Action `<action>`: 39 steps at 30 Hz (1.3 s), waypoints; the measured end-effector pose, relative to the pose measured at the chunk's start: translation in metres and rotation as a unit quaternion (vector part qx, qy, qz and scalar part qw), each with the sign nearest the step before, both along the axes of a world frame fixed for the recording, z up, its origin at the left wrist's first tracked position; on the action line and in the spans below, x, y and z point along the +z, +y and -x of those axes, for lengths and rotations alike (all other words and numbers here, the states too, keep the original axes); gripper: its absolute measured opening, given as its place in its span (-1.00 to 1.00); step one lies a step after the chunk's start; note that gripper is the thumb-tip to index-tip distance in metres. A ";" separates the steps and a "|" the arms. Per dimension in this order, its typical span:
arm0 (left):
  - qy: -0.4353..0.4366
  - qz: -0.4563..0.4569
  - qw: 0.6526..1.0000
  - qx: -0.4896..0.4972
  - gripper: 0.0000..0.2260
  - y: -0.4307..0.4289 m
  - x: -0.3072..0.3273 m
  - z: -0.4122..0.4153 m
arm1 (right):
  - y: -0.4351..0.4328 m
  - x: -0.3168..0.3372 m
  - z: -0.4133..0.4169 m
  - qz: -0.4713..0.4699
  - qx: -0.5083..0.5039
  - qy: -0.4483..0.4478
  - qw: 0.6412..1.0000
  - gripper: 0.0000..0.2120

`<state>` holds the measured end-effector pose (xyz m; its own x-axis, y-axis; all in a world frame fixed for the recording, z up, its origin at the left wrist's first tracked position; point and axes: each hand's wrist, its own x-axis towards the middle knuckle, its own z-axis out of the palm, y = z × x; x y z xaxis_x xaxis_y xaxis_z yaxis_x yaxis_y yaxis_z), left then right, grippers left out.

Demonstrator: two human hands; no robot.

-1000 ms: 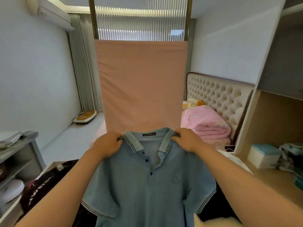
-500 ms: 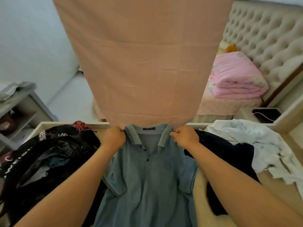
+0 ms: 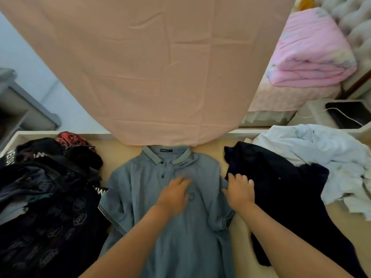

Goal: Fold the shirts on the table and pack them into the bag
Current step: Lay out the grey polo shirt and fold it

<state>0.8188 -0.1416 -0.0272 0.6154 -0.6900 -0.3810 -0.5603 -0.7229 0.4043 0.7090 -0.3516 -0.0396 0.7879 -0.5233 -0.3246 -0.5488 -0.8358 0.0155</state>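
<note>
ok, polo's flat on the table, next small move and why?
Probably fold the sleeve beside the right hand inward across the chest: the polo lies flat, face up, left hand pressing its chest, right hand at that shoulder's edge.

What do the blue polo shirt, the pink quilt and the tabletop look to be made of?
Blue polo shirt: soft matte knit, probably cotton; it lies limp with gentle wrinkles and a ribbed striped collar. Pink quilt: padded fabric, shown by puffy folded layers. Tabletop: smooth pale wood or laminate, judging by its flat tan face; no grain shows.
</note>
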 end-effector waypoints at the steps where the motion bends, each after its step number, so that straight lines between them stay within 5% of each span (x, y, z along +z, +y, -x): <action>1: -0.007 -0.037 0.999 -0.023 -0.49 -0.003 -0.006 0.005 | -0.002 0.000 -0.001 0.007 -0.005 -0.004 1.000 -0.63; 6: -0.021 -0.175 0.982 -0.073 -0.27 -0.005 -0.021 0.017 | -0.023 0.001 -0.007 0.003 -0.013 -0.076 0.997 -0.90; 9: -0.030 -0.180 0.978 -0.097 -0.19 -0.017 -0.025 0.019 | -0.047 0.014 -0.007 0.058 -0.081 -0.092 0.991 -0.90; 13: 0.003 -0.117 0.988 -0.099 -0.26 -0.035 -0.020 0.024 | -0.047 0.016 -0.019 0.149 -0.010 -0.061 0.987 -0.67; 17: -0.036 -0.038 0.999 -0.012 -0.44 -0.014 -0.010 0.015 | 0.013 0.013 -0.044 0.026 0.155 -0.123 0.980 -0.32; 21: -0.209 0.019 0.976 0.054 -0.62 0.057 -0.001 -0.012 | 0.092 0.013 -0.065 -0.150 0.245 -0.094 0.953 -0.34; 24: -0.312 -0.072 0.935 0.152 -0.68 0.124 0.006 -0.033 | 0.138 0.006 -0.077 -0.218 0.269 -0.046 0.937 -0.31; 28: -0.251 -0.194 0.909 0.268 -0.52 0.190 0.016 -0.051 | 0.180 -0.005 -0.087 -0.209 0.289 0.019 0.934 -0.28; 32: -0.232 -0.073 0.935 0.259 -0.92 0.209 0.022 -0.064 | 0.200 -0.005 -0.093 -0.163 0.285 0.079 0.941 -0.25; 36: -0.203 0.118 0.929 0.286 -0.88 0.213 0.040 -0.071 | 0.219 0.002 -0.102 -0.133 0.264 0.102 0.950 -0.27; 39: -0.101 0.205 0.891 0.393 -0.81 0.216 0.064 -0.076 | 0.232 0.001 -0.108 -0.141 0.251 0.113 0.951 -0.22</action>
<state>0.8946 0.0744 0.0372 0.9971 -0.0723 -0.0228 -0.0381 -0.7383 0.6734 0.8167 -0.1199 -0.0383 0.8085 0.0336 -0.5875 -0.0889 -0.9799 -0.1785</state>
